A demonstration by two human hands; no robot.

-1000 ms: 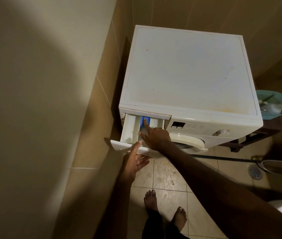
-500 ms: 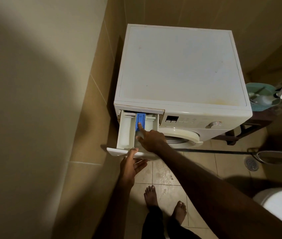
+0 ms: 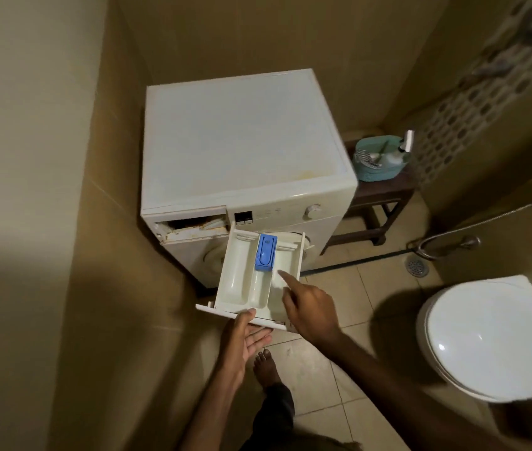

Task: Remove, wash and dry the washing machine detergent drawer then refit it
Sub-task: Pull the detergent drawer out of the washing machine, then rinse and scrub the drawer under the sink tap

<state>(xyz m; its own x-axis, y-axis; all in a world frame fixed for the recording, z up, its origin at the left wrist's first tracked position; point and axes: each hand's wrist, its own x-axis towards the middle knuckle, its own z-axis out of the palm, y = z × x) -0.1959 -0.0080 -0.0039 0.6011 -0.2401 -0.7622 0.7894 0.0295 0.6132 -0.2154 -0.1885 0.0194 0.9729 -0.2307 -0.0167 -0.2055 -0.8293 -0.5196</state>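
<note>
Your left hand (image 3: 245, 336) holds the detergent drawer (image 3: 251, 281) by its front panel: the thumb lies on top of the panel's edge and the palm and fingers are spread beneath it, palm up. The drawer is fully clear of the washing machine (image 3: 241, 164), out in front of the door, with its far end tilted up and away from that hand. Its empty housing slot (image 3: 193, 227) stands open at the machine's upper front corner, beyond your left hand and toward the wall; the slot's inside shows brownish staining.

Your right hand (image 3: 310, 307) is beside the left, at the drawer's right wall. Its index finger is extended, the tip over the right-hand compartment; I cannot tell whether it touches the plastic. The other fingers are curled in, and the hand grips nothing.

A blue insert (image 3: 266, 252) sits in the drawer's middle compartment, just beyond your right fingertip.

Farther out past your right hand, a teal basket (image 3: 381, 167) of bottles rests on a dark wooden stool (image 3: 378, 203) beside the machine. A white toilet lid (image 3: 492, 340) lies to the outer side of your right forearm. One bare foot (image 3: 266, 366) stands on the tiled floor below your left hand.
</note>
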